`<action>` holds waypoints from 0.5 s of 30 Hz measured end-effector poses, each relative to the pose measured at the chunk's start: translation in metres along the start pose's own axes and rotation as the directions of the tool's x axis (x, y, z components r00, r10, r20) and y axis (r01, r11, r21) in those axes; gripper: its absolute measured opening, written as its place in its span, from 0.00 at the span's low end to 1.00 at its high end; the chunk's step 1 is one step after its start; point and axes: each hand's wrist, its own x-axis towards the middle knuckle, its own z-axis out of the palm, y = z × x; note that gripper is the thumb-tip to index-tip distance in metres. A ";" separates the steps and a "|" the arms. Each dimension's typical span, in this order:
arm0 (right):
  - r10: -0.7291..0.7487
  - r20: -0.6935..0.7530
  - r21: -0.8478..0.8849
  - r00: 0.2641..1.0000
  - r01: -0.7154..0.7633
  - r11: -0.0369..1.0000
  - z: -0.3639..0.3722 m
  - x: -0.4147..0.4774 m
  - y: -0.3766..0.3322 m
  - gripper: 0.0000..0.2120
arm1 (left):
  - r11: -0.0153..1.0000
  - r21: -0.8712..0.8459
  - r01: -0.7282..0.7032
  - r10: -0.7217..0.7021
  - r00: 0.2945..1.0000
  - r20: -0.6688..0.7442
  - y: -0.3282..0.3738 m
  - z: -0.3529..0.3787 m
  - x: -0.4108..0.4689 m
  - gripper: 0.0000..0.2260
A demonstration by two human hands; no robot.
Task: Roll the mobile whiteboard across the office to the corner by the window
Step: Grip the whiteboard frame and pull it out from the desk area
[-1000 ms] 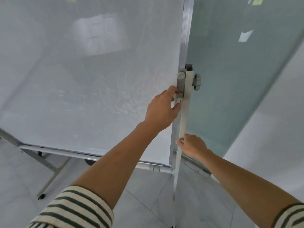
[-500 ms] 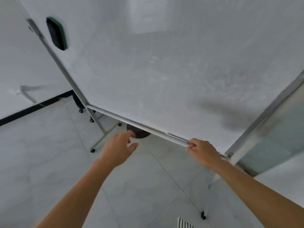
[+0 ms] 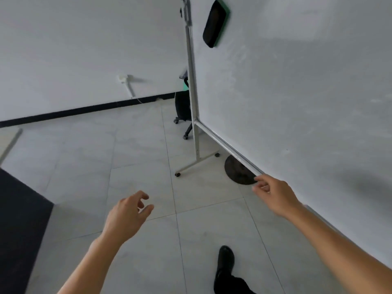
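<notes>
head view: mobile whiteboard across the right half of the frame, surface tilted, metal bottom rail running diagonally from centre down toward the lower right. black eraser with green edge stuck on the board near the top centre. vertical stand post at the board's left edge, reaching down to a splayed foot bar with casters on the pale tiled floor. dark round disc on the tiles under the rail. black office chair partly hidden behind the post, centre of the frame. white wall with black baseboard across the upper left. right hand at centre right, fingers loosely curled, fingertips at the rail's lower edge; real contact or a firm grasp not clear. left hand at lower centre left, in the air over the tiles, fingers parted and half curled, empty, well apart from the board. black shoe at bottom centre on the tiles. dark mat or panel at the lower left edge.
</notes>
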 end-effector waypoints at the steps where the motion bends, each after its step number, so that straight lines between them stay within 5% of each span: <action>1: -0.012 0.014 -0.003 1.000 0.012 1.000 0.005 0.019 -0.009 0.15 | 1.000 -0.014 0.028 -0.028 1.000 -0.009 -0.008 -0.003 0.011 0.13; 15: -0.162 0.126 -0.009 0.979 0.164 0.986 0.070 0.285 -0.158 0.17 | 0.933 -0.253 0.255 -0.292 0.949 -0.119 -0.071 -0.078 0.199 0.11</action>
